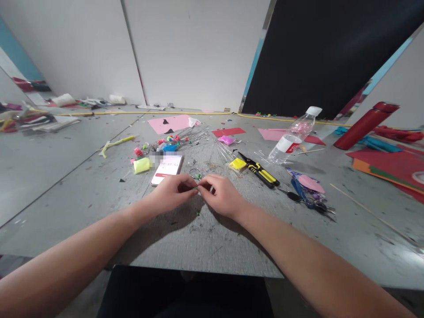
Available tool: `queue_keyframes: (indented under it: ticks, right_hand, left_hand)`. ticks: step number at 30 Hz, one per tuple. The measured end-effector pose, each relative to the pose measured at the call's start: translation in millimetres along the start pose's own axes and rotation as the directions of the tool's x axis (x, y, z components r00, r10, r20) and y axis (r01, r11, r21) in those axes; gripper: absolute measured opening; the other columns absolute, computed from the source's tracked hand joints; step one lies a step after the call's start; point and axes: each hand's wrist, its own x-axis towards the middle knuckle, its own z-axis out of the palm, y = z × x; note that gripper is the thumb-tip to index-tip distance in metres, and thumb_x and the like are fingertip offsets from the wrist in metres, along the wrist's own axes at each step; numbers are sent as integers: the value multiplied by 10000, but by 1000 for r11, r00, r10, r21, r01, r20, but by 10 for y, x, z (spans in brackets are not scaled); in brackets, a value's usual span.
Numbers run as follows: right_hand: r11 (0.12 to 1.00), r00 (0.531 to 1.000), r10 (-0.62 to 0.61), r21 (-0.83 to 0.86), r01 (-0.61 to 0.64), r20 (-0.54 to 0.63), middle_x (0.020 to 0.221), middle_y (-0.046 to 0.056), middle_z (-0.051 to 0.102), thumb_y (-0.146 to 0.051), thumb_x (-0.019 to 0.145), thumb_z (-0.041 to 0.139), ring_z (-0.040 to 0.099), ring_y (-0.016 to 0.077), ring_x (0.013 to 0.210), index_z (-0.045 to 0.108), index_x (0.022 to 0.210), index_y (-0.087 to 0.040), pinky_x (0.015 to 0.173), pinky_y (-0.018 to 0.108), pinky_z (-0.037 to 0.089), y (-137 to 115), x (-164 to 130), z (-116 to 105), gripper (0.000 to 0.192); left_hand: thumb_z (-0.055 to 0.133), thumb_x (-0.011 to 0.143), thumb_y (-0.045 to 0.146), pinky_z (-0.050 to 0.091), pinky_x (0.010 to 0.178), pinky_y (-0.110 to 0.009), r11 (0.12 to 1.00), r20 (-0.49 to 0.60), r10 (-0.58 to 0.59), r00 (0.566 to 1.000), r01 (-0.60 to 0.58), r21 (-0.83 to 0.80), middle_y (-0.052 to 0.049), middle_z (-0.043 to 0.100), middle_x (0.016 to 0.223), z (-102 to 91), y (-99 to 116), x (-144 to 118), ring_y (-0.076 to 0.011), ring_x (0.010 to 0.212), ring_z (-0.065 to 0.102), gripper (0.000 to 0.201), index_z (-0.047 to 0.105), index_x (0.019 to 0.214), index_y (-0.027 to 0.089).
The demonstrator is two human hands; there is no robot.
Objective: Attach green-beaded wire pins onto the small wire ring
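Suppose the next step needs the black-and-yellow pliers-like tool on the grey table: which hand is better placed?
Probably the right hand: the tool lies ahead and to its right, farther from the left hand. Both hands meet at a tiny green piece.

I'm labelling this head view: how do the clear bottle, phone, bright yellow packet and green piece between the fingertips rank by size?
Clear bottle
Phone
Bright yellow packet
Green piece, only a sliver showing

Coloured paper point(395, 162), snips point(263, 174) and scattered scraps point(166, 122) suggest a craft workspace.
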Motion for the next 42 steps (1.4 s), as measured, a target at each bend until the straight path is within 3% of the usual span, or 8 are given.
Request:
queue_keyframes:
  ticks: [10,16,19,22,26,32,42]
  right_hand:
    - [997,992,-32,-61,40,124,811,42,601,-214,926,488,548,171,757,558,812,-182,689,299,388,-31,-7,-26,138]
    - [999,995,47,32,-44,-88,637,-20,505,-269,904,450,470,144,619,435,706,-222,598,279,331,65,26,-66,204]
    - [996,992,74,50,-69,-105,565,-37,439,-325,952,386,436,133,570,364,644,-233,569,279,304,103,47,-87,322]
    - [995,994,83,64,-78,-74,574,-31,482,-349,958,416,467,130,575,459,665,-210,569,272,328,93,52,-75,327]
    - [986,994,102,134,-96,-44,735,15,644,-304,909,527,573,144,678,620,826,-174,614,266,416,65,40,-37,180]
    - [972,993,109,213,-99,-37,863,64,733,-251,871,620,655,167,787,691,895,-161,667,288,480,61,36,-33,117]
    - [988,1000,6,153,-5,-5,872,66,729,-241,890,643,655,172,804,742,889,-169,669,285,487,96,23,-17,123]
  left_hand:
    - [614,841,307,457,580,-317,999,17,-40,999,40,-28,-54,660,720,-11,15,-21,-161,670,577,147,594,749,194]
    - [611,817,236,451,568,-315,999,-17,-1,1000,2,53,-26,629,696,-38,-20,-15,-154,646,569,79,575,751,211]
    - [611,819,237,482,602,-320,995,-8,32,999,-31,96,-38,653,746,-48,-27,-10,-164,680,599,39,599,838,206]
    - [583,839,229,508,649,-321,993,35,44,998,-47,110,-55,684,810,-47,-20,-14,-170,724,632,78,621,897,193]
    - [569,848,215,505,652,-317,993,88,43,995,-52,108,-58,704,829,-36,2,-24,-171,732,644,92,645,889,184]
    - [636,851,299,521,709,-329,998,-34,-39,999,38,-45,-72,722,884,-26,21,-26,-183,808,667,150,654,935,176]
    - [666,819,293,485,664,-286,974,-58,-107,993,93,-207,-30,694,814,-8,-6,0,-144,732,628,145,655,891,167]
